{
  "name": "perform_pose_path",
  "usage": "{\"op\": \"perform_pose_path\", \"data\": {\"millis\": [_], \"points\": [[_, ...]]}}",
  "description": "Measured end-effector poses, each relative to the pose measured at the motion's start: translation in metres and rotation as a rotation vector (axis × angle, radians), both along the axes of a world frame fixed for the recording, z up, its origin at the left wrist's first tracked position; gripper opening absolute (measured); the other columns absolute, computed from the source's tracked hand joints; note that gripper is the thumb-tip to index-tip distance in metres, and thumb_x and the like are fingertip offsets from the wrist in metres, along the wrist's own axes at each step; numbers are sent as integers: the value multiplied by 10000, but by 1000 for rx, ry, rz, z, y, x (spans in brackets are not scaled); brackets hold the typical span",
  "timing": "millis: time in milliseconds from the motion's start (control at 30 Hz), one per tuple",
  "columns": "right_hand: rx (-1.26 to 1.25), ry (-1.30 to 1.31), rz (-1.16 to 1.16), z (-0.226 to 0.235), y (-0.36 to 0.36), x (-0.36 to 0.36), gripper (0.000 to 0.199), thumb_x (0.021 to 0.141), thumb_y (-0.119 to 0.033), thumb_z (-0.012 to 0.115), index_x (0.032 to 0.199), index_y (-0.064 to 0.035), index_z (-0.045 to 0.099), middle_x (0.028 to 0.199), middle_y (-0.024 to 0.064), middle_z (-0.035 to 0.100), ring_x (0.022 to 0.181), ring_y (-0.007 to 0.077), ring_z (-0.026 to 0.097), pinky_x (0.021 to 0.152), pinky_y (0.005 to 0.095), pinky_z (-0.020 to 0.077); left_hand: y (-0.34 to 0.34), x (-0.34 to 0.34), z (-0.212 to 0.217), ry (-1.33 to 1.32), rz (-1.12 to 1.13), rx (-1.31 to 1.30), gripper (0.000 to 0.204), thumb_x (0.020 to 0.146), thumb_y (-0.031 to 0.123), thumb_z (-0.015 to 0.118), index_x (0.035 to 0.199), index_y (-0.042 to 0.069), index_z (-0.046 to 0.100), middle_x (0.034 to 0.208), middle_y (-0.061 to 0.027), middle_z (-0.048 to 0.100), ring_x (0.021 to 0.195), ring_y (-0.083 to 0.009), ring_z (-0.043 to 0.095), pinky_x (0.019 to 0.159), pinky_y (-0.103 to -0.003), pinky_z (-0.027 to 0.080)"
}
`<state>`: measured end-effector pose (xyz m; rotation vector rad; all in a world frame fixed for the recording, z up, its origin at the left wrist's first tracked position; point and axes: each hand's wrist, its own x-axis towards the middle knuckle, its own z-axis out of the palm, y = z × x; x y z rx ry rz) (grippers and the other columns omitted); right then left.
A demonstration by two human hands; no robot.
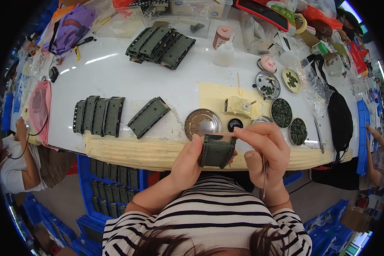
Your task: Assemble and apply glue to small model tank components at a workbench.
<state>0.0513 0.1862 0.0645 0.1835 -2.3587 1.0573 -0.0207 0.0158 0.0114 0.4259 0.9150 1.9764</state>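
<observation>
The green part is held above the table's near edge, curved, with dark ribbed ends and a camouflage strip along the top; its underside is hidden. The left hand clasps it at one end, some fingers out of sight behind. The right hand's fingertips reach its upper right corner, whether pinching anything I cannot tell; that hand also holds a thin tool, partly covered
</observation>
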Motion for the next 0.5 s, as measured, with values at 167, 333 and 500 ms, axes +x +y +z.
{"op": "perform_pose_path", "data": {"millis": [167, 333, 500], "points": [[-24, 2, 54, 0, -8, -5, 313, 805, -79, 714, 1103, 10, 674, 971, 136, 600, 741, 179, 621, 605, 264, 533, 0, 2, 0, 24, 40, -99, 633, 1045, 422, 174, 1223, -53, 552, 1042, -116, 655, 934, -165, 619, 878, -294, 474], [-4, -1, 66, -1, -11, -6, 332, 782, -58, 734, 1104, 1, 679, 972, 136, 600, 739, 182, 627, 588, 264, 547, -3, 1, -5, 17, 30, -91, 546, 1040, 382, 220, 1224, -18, 543, 1114, -100, 624, 1028, -165, 585, 932, -321, 436], [-3, -44, 62, 2, -12, -4, 336, 772, -58, 741, 1100, -8, 684, 978, 134, 595, 758, 181, 631, 592, 263, 551, -4, 2, -4, 4, 32, -78, 524, 1035, 374, 238, 1235, -7, 537, 1149, -96, 608, 1056, -165, 571, 952, -334, 419]]}}
